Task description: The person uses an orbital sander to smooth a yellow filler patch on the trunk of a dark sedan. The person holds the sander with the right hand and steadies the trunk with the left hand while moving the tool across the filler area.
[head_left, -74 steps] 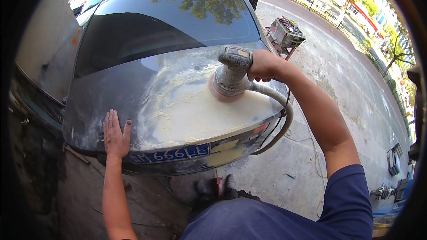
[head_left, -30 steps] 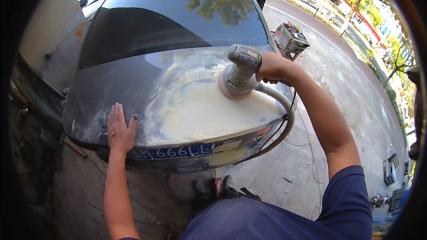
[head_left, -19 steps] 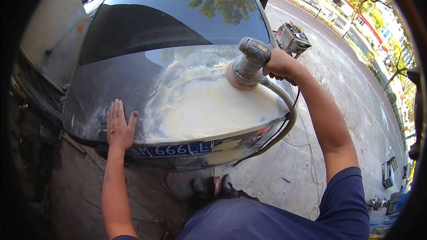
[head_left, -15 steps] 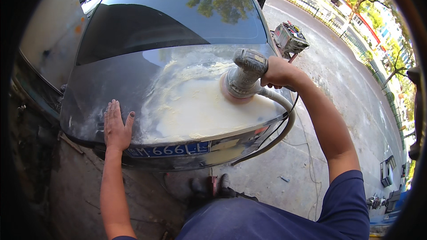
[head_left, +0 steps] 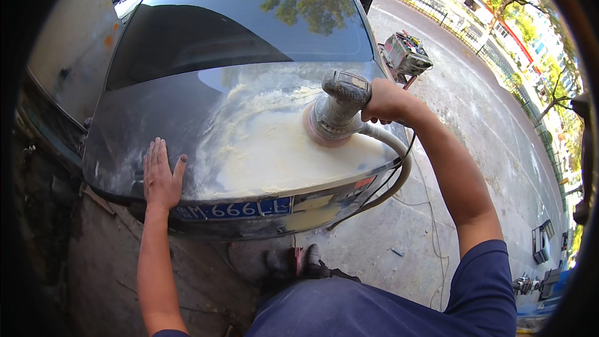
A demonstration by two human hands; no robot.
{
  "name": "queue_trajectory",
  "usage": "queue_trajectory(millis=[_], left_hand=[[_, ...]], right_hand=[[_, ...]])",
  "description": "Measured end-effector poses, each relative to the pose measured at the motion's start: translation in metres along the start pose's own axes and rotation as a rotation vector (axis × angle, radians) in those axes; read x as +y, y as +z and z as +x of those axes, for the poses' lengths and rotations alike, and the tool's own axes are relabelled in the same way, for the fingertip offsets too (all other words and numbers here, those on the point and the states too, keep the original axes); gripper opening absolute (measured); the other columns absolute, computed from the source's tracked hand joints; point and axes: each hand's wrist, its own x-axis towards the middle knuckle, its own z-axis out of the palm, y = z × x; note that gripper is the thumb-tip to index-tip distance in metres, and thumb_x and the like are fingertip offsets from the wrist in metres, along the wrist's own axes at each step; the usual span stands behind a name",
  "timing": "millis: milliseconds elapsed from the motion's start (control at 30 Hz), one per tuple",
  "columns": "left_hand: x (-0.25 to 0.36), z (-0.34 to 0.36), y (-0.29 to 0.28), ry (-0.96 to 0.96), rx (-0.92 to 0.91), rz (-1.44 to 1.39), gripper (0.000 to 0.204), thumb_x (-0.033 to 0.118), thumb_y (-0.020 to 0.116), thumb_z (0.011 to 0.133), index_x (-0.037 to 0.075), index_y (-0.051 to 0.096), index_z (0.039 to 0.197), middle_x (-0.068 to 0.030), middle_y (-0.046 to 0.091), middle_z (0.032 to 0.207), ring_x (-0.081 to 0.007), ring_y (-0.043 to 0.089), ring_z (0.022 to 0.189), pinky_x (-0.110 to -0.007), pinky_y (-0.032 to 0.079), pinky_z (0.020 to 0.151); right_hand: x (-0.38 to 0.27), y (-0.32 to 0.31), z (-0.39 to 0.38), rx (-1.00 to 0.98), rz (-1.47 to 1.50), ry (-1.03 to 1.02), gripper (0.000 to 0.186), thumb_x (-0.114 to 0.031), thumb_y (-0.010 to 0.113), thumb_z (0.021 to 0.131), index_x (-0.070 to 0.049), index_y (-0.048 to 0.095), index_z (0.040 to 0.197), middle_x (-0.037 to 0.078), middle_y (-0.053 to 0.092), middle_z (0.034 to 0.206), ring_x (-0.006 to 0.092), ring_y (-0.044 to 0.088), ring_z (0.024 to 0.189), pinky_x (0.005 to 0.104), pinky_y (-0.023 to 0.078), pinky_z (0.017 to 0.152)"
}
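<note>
My right hand (head_left: pixel 388 102) is wrapped round the handle of a dusty grey power sander (head_left: pixel 340 109). Its round pad rests on a pale cream patch of filler (head_left: pixel 268 153) on the right part of the car's trunk lid (head_left: pixel 156 106). A ribbed hose (head_left: pixel 399 150) leads from the sander down past the car's rear corner. My left hand (head_left: pixel 161 178) lies flat on the dark left part of the lid, fingers stretched out and pointing away from me. Cream dust streaks surround the patch.
Beyond the lid is the dark rear window (head_left: pixel 243 19). A blue licence plate (head_left: pixel 231 208) sits below the lid's near edge. A cart with tools (head_left: pixel 407 53) stands on the concrete at the right. A wall panel (head_left: pixel 68 43) rises close on the left. A thin cable (head_left: pixel 433 231) trails over the ground.
The sander and my right hand have shifted slightly left across the filler patch. My left hand stays flat on the lid in nearly the same place.
</note>
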Motion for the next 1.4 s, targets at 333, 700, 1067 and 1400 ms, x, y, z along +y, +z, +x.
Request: queue_trajectory(millis=[333,700,1067,1400], left_hand=[[-0.002,0.001,0.002,-0.006,-0.01,-0.011,0.097,0.073,0.047,0.12,0.0,0.036,0.184,-0.0194,0.034,0.192,-0.0342,0.026,0.181,-0.05,0.017,0.149],[-0.001,0.002,0.001,-0.014,-0.022,0.008,0.098,0.073,0.046,0.12,0.001,0.034,0.184,-0.0187,0.033,0.193,-0.0339,0.025,0.181,-0.05,0.017,0.149],[-0.004,0.001,0.003,0.003,-0.012,-0.005,0.097,0.072,0.047,0.12,0.0,0.034,0.184,-0.0192,0.034,0.192,-0.0343,0.026,0.181,-0.05,0.018,0.149],[-0.002,-0.001,0.003,0.007,0.027,-0.025,0.096,0.07,0.05,0.12,0.0,0.037,0.183,-0.0199,0.037,0.191,-0.0353,0.027,0.18,-0.051,0.019,0.149]], right_hand=[[-0.001,0.0,-0.003,-0.038,-0.025,-0.002,0.019,-0.01,0.088,0.08,0.006,0.078,0.082,0.01,0.074,0.071,0.0196,0.068,0.055,0.0371,0.054,0.051],[-0.014,0.002,0.001,0.007,-0.008,0.014,0.019,-0.011,0.089,0.08,0.005,0.079,0.084,0.01,0.073,0.071,0.02,0.069,0.056,0.0375,0.054,0.052],[0.009,-0.001,0.004,0.056,0.04,0.052,0.016,-0.006,0.087,0.079,0.005,0.076,0.082,0.009,0.07,0.067,0.0189,0.067,0.054,0.0368,0.053,0.05],[0.067,-0.038,-0.031,-0.127,-0.126,0.032,0.022,-0.003,0.09,0.073,0.003,0.083,0.093,0.013,0.08,0.08,0.0209,0.076,0.064,0.038,0.059,0.057]])
